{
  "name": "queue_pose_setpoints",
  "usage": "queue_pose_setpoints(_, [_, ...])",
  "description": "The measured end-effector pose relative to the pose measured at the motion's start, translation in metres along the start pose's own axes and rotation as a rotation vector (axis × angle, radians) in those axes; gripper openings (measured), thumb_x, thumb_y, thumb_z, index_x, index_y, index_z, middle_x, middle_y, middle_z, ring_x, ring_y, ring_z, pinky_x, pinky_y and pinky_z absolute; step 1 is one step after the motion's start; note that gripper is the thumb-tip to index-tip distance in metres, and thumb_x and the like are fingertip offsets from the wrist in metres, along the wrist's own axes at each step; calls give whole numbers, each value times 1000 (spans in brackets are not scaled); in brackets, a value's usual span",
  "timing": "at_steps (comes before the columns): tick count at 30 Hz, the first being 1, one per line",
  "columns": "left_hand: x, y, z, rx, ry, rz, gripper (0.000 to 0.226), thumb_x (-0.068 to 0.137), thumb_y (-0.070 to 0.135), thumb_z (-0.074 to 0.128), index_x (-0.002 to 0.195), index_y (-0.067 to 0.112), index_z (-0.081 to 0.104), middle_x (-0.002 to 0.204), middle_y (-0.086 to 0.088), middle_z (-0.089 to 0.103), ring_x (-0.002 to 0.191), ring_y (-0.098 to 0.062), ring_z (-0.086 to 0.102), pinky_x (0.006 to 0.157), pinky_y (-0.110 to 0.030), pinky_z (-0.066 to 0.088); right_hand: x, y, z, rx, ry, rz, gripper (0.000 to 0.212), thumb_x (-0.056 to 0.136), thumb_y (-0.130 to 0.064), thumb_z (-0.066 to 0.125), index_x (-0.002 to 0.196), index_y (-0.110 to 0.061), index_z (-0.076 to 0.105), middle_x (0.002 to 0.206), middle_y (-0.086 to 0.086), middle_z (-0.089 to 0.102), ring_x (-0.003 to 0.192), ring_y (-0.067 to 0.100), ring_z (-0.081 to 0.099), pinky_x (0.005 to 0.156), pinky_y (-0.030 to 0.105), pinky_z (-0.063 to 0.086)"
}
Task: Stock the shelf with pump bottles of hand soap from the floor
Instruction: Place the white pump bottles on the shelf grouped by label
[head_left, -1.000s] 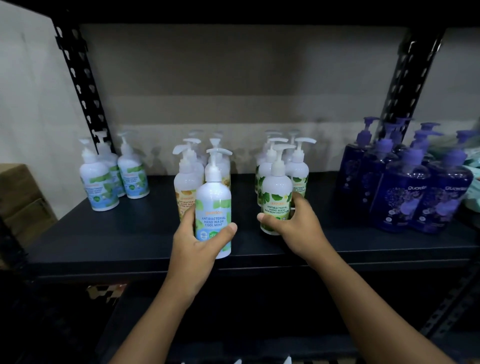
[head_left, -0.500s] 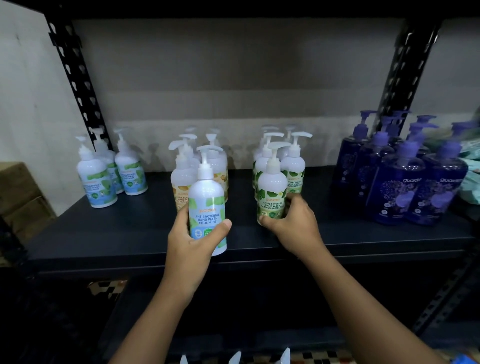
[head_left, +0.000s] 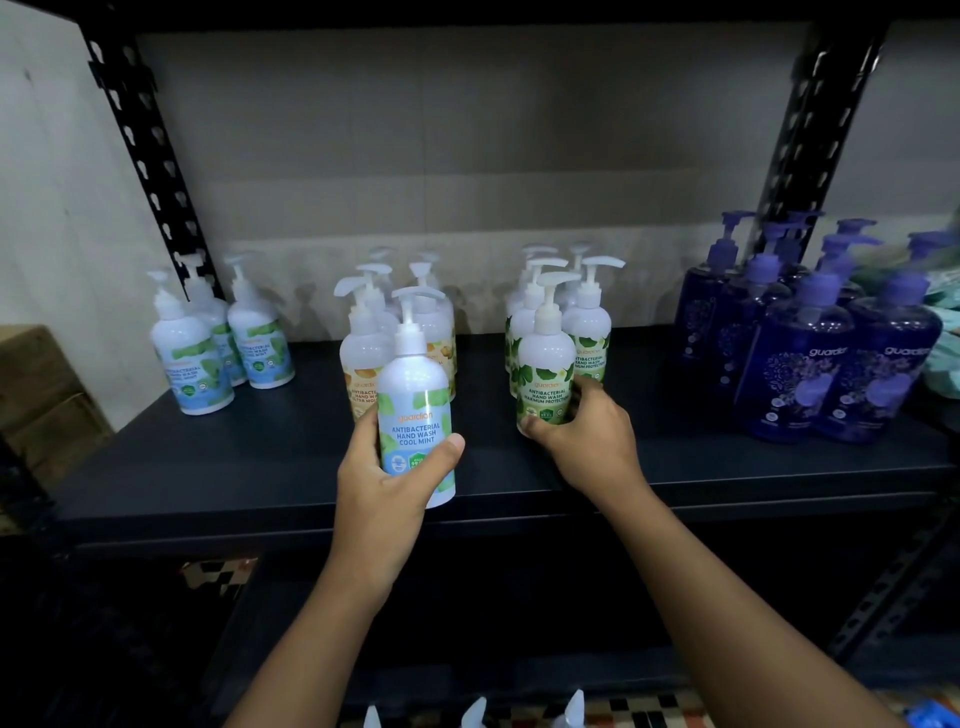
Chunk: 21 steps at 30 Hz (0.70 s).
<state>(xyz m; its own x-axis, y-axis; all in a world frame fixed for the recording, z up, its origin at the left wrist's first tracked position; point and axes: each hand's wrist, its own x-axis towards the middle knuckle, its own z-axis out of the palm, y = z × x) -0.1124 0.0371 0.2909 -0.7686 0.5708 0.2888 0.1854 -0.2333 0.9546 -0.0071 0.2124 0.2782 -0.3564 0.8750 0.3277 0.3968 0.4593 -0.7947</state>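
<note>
Mint bottle in left hand, at shelf front edge.

Bare shelf front between blue-label trio and orange-label cluster; back possibly too.

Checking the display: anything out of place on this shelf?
Only the mint bottle gripped by the left hand: it is before the orange-label bottles, away from the mint group far left. Nothing spilled or toppled.
</note>
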Motion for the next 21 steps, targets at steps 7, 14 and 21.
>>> queue_pose_setpoints(7, [-1,0,0,-15,-1,-4,31,79,13,82,102,25,66,85,7,74,74,-3,69,63,-15,53,0,-3,-1,-11,9,10,43,77,-32,83,111,-18,61,97,-5,67,92,17,64,73,24,44])
queue_pose_setpoints(14, [-1,0,-2,-28,-4,-15,31,80,14,82,101,27,66,86,7,74,76,-5,70,65,-17,55,-1,-6,-1,-23,9,3,43,80,-33,82,114,-17,61,92,-7,62,94,19,65,73,25,44])
queue_pose_setpoints(21, [0,-2,-4,-21,-7,-14,31,79,15,83,101,28,65,88,4,74,77,-7,70,65,-18,55,0,-8,-1,-23,3,16,42,82,-32,81,115,-16,61,91,-7,61,90,16,62,73,25,44])
